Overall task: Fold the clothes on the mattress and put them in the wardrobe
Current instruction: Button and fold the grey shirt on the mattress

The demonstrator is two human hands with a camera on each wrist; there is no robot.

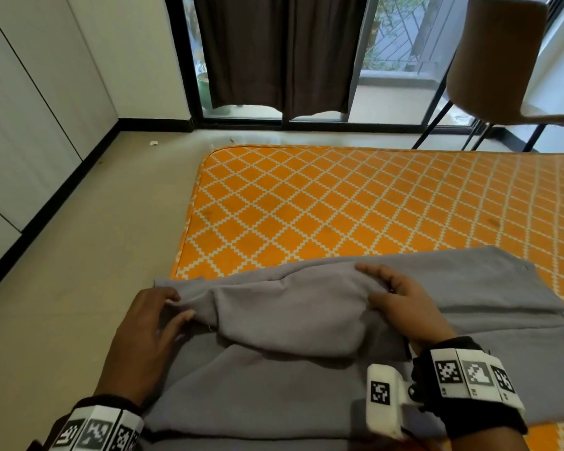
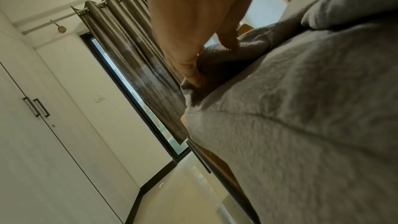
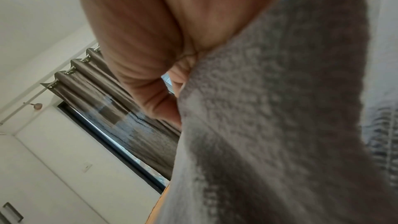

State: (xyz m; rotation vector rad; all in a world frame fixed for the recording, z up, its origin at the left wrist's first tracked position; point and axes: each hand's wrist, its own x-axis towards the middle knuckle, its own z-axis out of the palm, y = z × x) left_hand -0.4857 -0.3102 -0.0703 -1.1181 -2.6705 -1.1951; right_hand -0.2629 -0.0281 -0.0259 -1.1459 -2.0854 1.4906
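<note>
White wardrobe doors [image 1: 30,102] run along the left wall, shut, with dark handles showing in the left wrist view. Beside them lies bare beige floor [image 1: 79,288]. The left hand [image 1: 144,336] pinches the left end of a folded-over flap of the grey garment [image 1: 290,320], thumb and fingers [image 2: 193,76] curled round the cloth edge. The garment lies spread across the near corner of the orange diamond-patterned mattress [image 1: 339,206], its left edge hanging just past the mattress side. The right hand [image 1: 401,304] grips the flap's right end, its fingers [image 3: 159,101] curled over the fabric. Behind the mattress hang dark curtains [image 1: 274,50] over a glass door, and a brown chair [image 1: 502,60] stands at the far right.
</note>
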